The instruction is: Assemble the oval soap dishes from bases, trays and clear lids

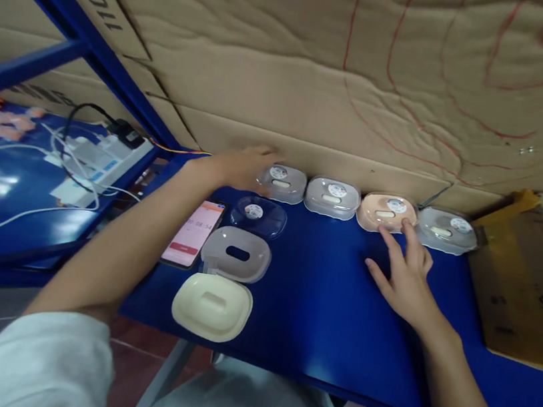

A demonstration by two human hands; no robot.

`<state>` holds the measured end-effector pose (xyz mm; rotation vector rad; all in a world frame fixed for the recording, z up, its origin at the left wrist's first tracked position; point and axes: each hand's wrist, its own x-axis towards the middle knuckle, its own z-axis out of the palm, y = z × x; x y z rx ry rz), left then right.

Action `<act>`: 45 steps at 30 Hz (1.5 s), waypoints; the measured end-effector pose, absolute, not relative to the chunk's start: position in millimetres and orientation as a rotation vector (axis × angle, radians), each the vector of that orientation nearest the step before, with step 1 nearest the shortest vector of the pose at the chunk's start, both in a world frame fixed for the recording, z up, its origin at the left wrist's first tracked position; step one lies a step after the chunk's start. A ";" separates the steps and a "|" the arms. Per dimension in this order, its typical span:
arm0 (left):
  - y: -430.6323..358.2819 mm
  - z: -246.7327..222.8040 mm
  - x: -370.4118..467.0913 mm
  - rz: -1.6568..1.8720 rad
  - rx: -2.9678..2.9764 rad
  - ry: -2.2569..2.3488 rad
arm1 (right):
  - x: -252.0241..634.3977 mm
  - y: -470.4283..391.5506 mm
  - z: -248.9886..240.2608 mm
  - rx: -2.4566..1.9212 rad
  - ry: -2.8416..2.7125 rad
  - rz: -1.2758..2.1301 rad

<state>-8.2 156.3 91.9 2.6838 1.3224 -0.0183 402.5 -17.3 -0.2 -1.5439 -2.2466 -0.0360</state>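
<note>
The blue table (310, 290) is carrying these things, with a cardboard box (527, 286) standing at the right. The right hand (403, 276) is hanging loose with fingers spread, its tips apparently touching the peach container (370, 219); the left hand (243, 169) is reaching round the outer end of the leftmost grey container (291, 191), but blur is leaving me unable to tell whether it is gripping. The second grey container (344, 207) is sitting between those two, and the rightmost grey container (448, 238) is lying beside the box. All are looking light and stiff, their glossy clear covers probably slippery and crackable; the short ends are offering the best hold. The cream base (211, 313), slotted grey piece (234, 270) and clear lid (269, 220), lining up at the left, are seeming equally light, their rims inviting a pinch.

I'm counting one table, one cardboard box, two hands, four closed containers, three loose pieces, one phone (192, 236) and five round labels (253, 211).
</note>
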 end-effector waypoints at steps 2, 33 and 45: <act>167.2 83.2 -8.1 -0.078 2.636 1.299 | 402.3 -18.5 2.7 -1.539 -2.257 -0.039; 65.7 37.4 81.5 -0.106 2.745 1.024 | 398.8 -21.1 4.0 -1.564 -2.280 -0.057; 114.1 58.7 44.9 0.068 2.776 1.212 | 399.8 -21.9 5.5 -1.563 -2.273 -0.060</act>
